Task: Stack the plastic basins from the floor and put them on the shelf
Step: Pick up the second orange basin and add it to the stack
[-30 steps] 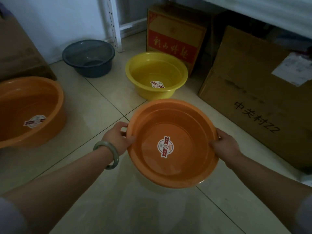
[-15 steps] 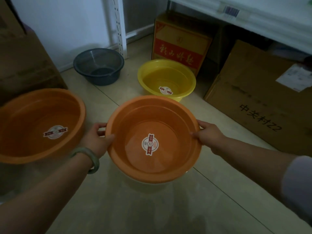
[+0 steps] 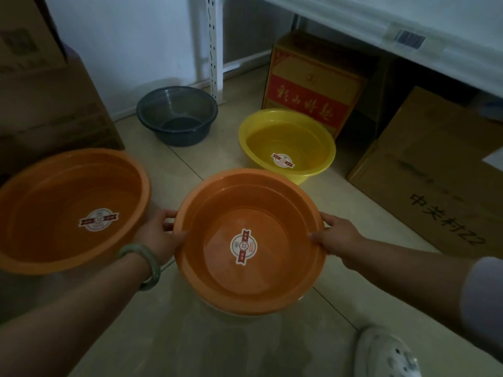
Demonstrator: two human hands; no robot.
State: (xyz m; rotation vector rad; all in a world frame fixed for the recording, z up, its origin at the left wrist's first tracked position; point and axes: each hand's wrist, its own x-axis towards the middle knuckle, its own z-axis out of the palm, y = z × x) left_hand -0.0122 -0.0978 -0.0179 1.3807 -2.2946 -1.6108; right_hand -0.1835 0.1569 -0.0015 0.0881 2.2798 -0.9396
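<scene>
Since a second ago we've carried the small orange basin (image 3: 249, 240) leftward; it now sits just beside the large orange basin (image 3: 70, 210), and the yellow basin (image 3: 287, 144) is farther behind it. Likely step: nest small into large, not done yet. A pale rim shows under the held basin, so another basin may already be nested below; can't confirm.

Left hand (image 3: 156, 238): fingers clamped on the near-left rim, thumb inside. Right hand (image 3: 336, 238): fingers clamped on the right rim.

Room, left to right: brown cartons (image 3: 49, 85), dark grey basin (image 3: 177, 115) by the white shelf upright (image 3: 213, 44), red-yellow box (image 3: 313, 88), shelf (image 3: 394, 28) edge above, big carton (image 3: 435, 180). Tiled floor (image 3: 217, 344), dim light.
</scene>
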